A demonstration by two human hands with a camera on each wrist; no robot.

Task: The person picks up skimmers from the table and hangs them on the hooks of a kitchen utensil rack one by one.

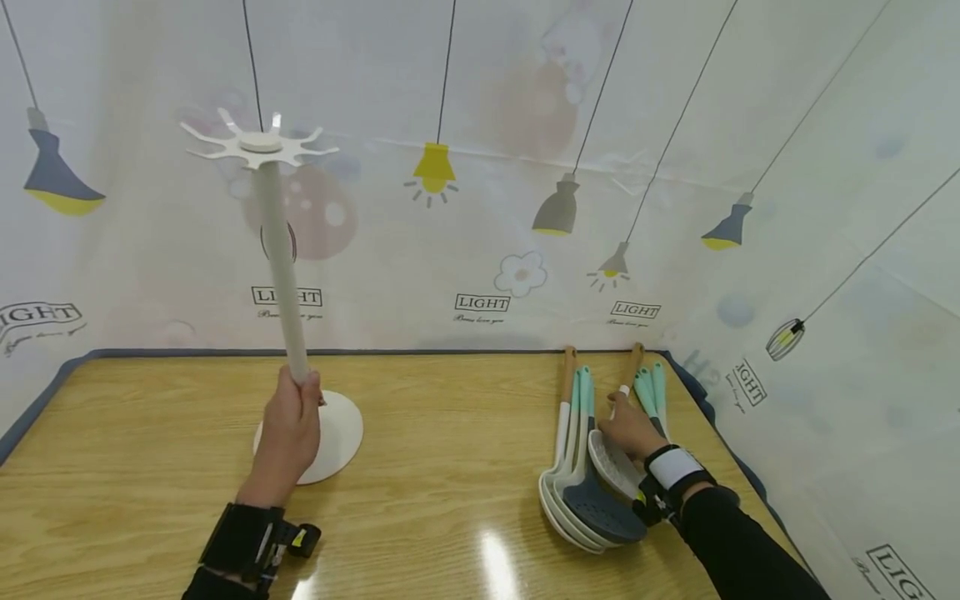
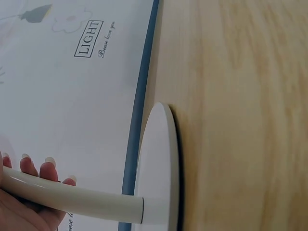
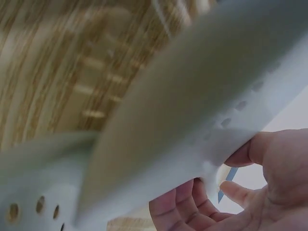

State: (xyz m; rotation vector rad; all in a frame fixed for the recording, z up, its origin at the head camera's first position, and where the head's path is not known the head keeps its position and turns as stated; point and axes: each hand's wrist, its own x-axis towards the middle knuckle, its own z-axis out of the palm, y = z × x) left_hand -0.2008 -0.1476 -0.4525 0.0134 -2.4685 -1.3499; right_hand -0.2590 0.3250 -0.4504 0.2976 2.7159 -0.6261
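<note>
In the head view, my left hand (image 1: 288,429) grips the lower pole of a white utensil stand (image 1: 279,258). The stand has a round base (image 1: 341,437) on the table and a ring of hooks (image 1: 260,143) on top. At the right, my right hand (image 1: 632,427) pinches the neck of a white skimmer (image 1: 615,467) with a wood-ended handle. In the right wrist view, the skimmer's pale bowl (image 3: 192,96), marked with a row of holes, fills much of the picture, fingers and thumb at its neck.
Left of the right hand lie nested white utensils (image 1: 551,492) and a dark grey perforated skimmer (image 1: 603,512). Mint-green handles (image 1: 660,387) show beyond the hand. The wooden table (image 1: 420,467) meets a printed cloth wall (image 1: 390,250) at the back and right.
</note>
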